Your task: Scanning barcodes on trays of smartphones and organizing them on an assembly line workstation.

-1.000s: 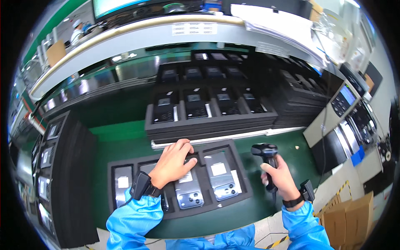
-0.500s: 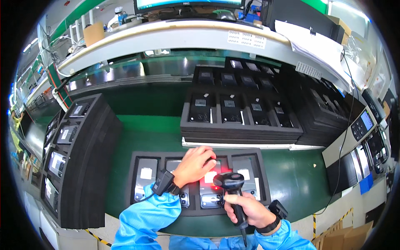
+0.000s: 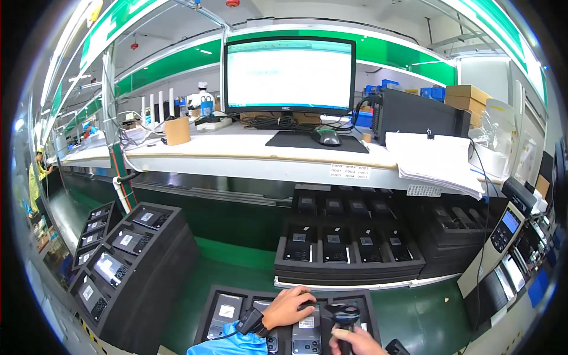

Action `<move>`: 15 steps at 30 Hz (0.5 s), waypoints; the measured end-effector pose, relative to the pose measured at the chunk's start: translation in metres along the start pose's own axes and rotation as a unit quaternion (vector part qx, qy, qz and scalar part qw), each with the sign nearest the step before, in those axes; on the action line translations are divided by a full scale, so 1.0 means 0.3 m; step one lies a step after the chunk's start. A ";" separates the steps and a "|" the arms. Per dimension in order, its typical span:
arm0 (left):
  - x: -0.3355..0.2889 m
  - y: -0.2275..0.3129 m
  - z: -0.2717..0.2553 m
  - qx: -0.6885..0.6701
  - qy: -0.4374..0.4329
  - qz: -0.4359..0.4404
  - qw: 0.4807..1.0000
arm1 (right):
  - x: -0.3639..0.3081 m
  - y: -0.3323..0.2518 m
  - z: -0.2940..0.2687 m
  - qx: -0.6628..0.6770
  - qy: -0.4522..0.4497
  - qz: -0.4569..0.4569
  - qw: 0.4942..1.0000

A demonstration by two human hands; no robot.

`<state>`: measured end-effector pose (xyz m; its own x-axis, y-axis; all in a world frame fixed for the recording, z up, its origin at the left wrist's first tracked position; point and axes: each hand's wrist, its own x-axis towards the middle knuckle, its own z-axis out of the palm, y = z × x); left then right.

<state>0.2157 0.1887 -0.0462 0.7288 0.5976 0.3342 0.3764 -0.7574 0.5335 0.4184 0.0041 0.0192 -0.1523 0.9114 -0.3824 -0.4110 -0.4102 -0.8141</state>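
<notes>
In my closed right hand (image 3: 358, 341) is a black handheld barcode scanner (image 3: 344, 312), its head up over the right part of a black foam tray (image 3: 368, 305). The tray holds several smartphones lying back side up in slots, with white labels on them. My left hand (image 3: 288, 308) lies palm down across the tray, fingers apart, fingertips by the upper end of a labelled smartphone (image 3: 306, 339). Its wrist and blue sleeve cover part of the phones beside it. Another labelled smartphone (image 3: 226, 310) shows in the left slot. The lower picture edge cuts off the tray's near side.
Stacked foam trays with phones stand at the left (image 3: 171, 260) and beyond my tray (image 3: 349, 275). A shelf (image 3: 236, 151) above carries a lit monitor (image 3: 290, 77), a mouse (image 3: 326, 137) and papers (image 3: 435, 157). A label-printer-like machine (image 3: 500, 242) with a hanging cable stands right.
The view has tilted up, so the monitor and shelf show fully and the tray sits lower. The red scanner light on the phone no longer shows. Both hands keep nearly the same places over the tray.
</notes>
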 end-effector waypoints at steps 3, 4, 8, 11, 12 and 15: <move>0.000 -0.015 0.024 0.077 -0.037 0.009 0.996 | -0.035 -0.081 -0.090 -0.103 0.078 -0.050 0.990; -0.004 -0.013 0.021 0.097 -0.058 0.006 0.994 | -0.051 -0.099 -0.129 -0.120 0.108 -0.083 0.983; -0.007 -0.021 0.055 0.147 -0.062 0.011 0.987 | -0.107 -0.141 -0.394 -0.159 0.246 -0.133 0.947; -0.011 0.002 0.056 0.173 -0.062 0.012 0.983 | -0.087 -0.107 -0.577 -0.280 0.394 -0.156 0.861; -0.013 0.003 0.059 0.165 -0.060 0.015 0.984 | -0.084 -0.087 -0.608 -0.307 0.417 -0.183 0.836; -0.005 0.009 0.056 0.158 -0.063 0.018 0.985 | -0.087 -0.066 -0.648 -0.308 0.431 -0.175 0.830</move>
<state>0.2254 0.1813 -0.0582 0.8025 0.5471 0.2379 0.4944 -0.8331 0.2482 0.6053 -0.0180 -0.0397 0.6882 0.7249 -0.0302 0.2835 -0.3069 -0.9085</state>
